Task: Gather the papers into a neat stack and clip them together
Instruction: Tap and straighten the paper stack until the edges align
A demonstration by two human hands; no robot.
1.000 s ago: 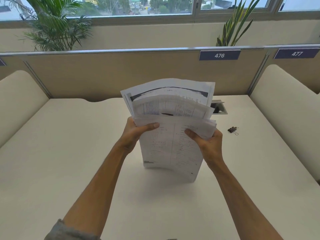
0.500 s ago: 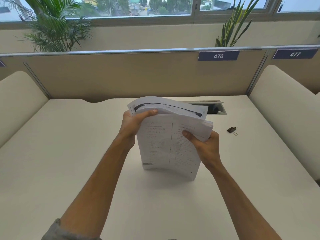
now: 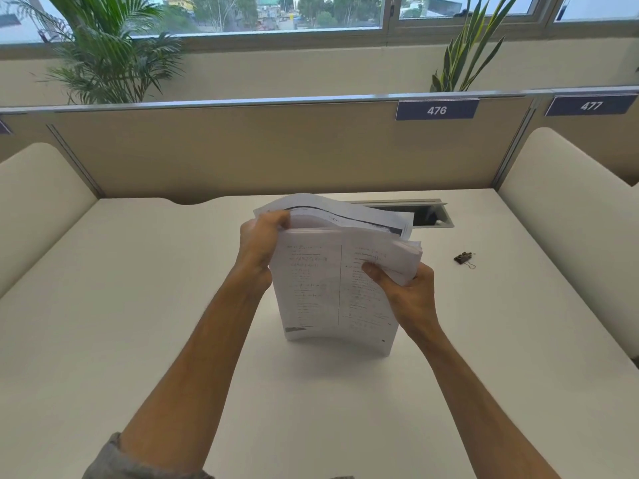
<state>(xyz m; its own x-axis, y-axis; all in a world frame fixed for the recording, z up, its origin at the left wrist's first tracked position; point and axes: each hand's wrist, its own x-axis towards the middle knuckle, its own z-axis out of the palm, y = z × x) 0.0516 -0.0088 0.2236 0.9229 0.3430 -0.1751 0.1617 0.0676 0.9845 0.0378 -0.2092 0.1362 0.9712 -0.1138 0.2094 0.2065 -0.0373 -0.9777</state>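
Broadly, a pale desk spreads below a tan partition carrying blue tags that read 476 and 477. Near the desk's middle a stack of papers stands on its lower edge, top sheets curling away, its small print too fine to read; the left hand clasps its upper left corner and the right hand pinches its right edge, thumb on the front sheet. Smallest, a black binder clip lies on the desk well to the right, apart from the stack.
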